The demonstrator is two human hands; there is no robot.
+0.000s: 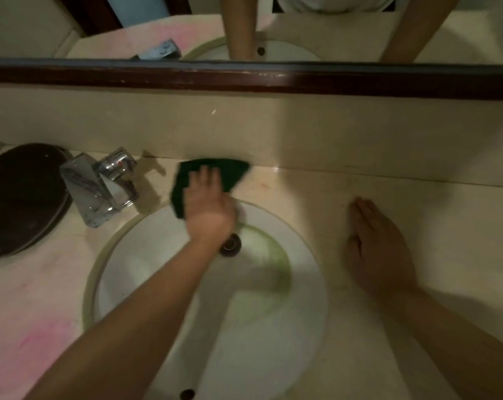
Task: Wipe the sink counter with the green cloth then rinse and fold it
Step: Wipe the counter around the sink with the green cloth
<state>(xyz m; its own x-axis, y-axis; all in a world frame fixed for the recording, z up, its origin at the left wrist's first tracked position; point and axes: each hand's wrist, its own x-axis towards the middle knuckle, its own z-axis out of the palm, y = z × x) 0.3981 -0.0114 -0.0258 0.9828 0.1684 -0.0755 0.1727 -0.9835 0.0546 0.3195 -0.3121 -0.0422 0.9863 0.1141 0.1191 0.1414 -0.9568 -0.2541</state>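
The dark green cloth lies flat on the pale stone counter behind the sink basin, close to the backsplash. My left hand presses down on the cloth with spread fingers, its forearm reaching across the basin. My right hand rests palm down on the counter right of the basin, fingers together, holding nothing. The round white sink has a greenish stain around its drain.
A chrome faucet stands at the basin's back left. A dark oval tray sits at the far left. The counter's front left bears pink stains. A dark-framed mirror runs above the backsplash.
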